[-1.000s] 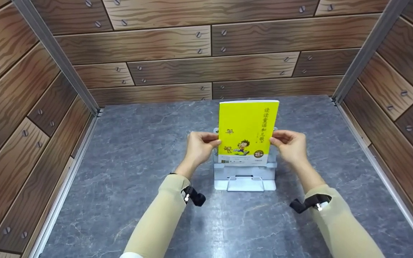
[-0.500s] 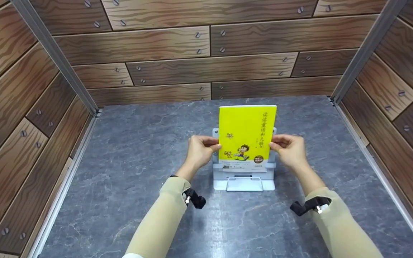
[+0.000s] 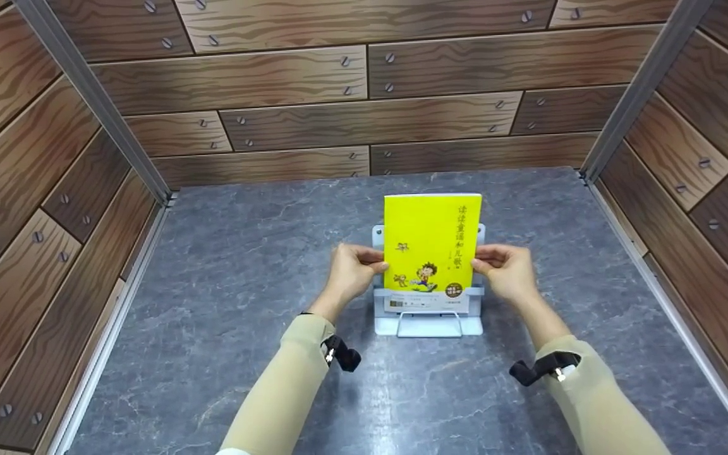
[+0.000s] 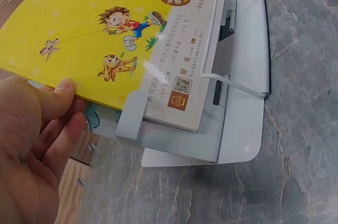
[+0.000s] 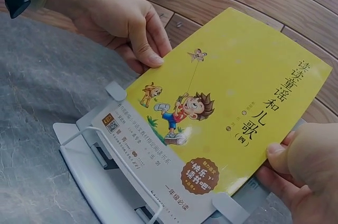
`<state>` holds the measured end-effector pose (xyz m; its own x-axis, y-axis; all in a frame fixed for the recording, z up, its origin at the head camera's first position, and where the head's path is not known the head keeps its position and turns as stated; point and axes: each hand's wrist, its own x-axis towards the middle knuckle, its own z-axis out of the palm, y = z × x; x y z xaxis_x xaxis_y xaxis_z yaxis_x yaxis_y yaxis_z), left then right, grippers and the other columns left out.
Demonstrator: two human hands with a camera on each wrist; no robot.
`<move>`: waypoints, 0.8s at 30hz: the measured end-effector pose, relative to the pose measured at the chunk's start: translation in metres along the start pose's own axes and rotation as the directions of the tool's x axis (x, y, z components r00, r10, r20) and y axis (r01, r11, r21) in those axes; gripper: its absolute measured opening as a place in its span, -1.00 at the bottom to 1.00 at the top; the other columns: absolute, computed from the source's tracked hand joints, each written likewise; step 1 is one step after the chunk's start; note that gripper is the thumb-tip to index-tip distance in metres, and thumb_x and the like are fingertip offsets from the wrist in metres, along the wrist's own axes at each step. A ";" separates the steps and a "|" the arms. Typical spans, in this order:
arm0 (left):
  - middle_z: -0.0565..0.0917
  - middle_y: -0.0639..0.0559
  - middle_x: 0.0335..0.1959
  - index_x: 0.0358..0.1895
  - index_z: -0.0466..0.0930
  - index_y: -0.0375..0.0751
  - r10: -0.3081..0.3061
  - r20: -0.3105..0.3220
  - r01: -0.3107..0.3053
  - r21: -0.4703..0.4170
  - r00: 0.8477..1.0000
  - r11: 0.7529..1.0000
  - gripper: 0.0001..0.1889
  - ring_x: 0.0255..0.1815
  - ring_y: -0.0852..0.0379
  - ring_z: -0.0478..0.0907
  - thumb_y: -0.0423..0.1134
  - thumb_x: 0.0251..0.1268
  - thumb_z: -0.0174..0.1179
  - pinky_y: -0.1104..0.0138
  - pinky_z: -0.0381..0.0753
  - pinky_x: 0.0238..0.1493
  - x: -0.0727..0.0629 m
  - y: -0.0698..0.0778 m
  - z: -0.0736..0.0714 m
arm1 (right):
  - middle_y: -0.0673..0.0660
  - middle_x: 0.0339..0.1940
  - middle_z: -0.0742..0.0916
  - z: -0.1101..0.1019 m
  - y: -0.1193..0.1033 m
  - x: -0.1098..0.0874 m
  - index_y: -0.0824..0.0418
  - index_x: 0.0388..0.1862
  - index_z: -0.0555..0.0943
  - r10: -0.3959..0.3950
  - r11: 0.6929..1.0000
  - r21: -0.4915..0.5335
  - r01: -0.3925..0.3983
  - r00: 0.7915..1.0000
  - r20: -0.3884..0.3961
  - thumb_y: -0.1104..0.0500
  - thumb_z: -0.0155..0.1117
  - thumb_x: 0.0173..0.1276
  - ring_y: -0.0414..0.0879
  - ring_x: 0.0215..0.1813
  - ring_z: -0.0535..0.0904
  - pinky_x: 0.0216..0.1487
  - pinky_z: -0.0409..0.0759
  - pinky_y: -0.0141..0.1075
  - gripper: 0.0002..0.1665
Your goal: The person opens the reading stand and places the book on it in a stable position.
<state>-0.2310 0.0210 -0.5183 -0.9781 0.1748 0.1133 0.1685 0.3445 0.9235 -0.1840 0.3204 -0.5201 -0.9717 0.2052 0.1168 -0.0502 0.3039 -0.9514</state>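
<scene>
A yellow book [image 3: 430, 237] with a cartoon boy and a dog on its cover stands upright against a pale metal book stand [image 3: 387, 325]. My left hand [image 3: 352, 273] pinches the book's left edge between thumb and fingers. At the opposite edge my right hand [image 3: 508, 273] pinches it the same way. In the left wrist view the book's white lower band [image 4: 179, 57] lies between the stand's side clips [image 4: 132, 118], behind the wire holder [image 4: 237, 84]. The right wrist view shows both hands on the cover's edges. Most of the stand's back is hidden behind the book.
The stand rests on a grey marbled tabletop [image 3: 244, 265]. Wood-patterned walls [image 3: 301, 76] enclose the back and both sides, with metal rails [image 3: 111, 309] along the table's side edges. Black wrist cameras [image 3: 342, 354] are strapped on both forearms.
Both hands have lowered the book along the stand. Its bottom edge has come down from above the side clips to behind the wire holder. The stand has stayed in place.
</scene>
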 end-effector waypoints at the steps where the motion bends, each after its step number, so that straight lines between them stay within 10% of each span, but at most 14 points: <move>1: 0.83 -0.02 -0.30 -0.15 0.87 -0.30 0.004 0.002 -0.004 0.011 1.000 1.000 -0.88 -0.29 0.13 0.78 -0.44 0.26 0.52 0.31 0.79 -0.20 0.000 -0.001 0.000 | 0.38 -0.12 0.80 0.000 0.000 0.000 0.57 0.03 0.71 0.003 1.000 -0.005 -0.003 1.000 0.001 0.51 0.38 0.42 -0.19 -0.22 0.76 -0.10 0.78 -0.34 -0.77; 24: 0.84 0.01 -0.31 -0.17 0.88 -0.25 0.026 0.029 -0.029 0.113 0.999 0.993 -0.86 -0.34 0.19 0.77 -0.37 0.22 0.57 0.35 0.77 -0.25 -0.003 -0.008 0.000 | 0.44 -0.15 0.79 0.001 0.009 -0.004 0.59 -0.03 0.72 -0.033 0.999 -0.041 0.033 0.999 0.003 0.55 0.42 0.34 -0.11 -0.23 0.75 -0.17 0.75 -0.42 -0.77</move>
<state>-0.2295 0.0177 -0.5260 -0.9694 0.2102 0.1266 0.2097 0.4415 0.8724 -0.1813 0.3213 -0.5298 -0.9702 0.1925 0.1473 -0.0729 0.3480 -0.9347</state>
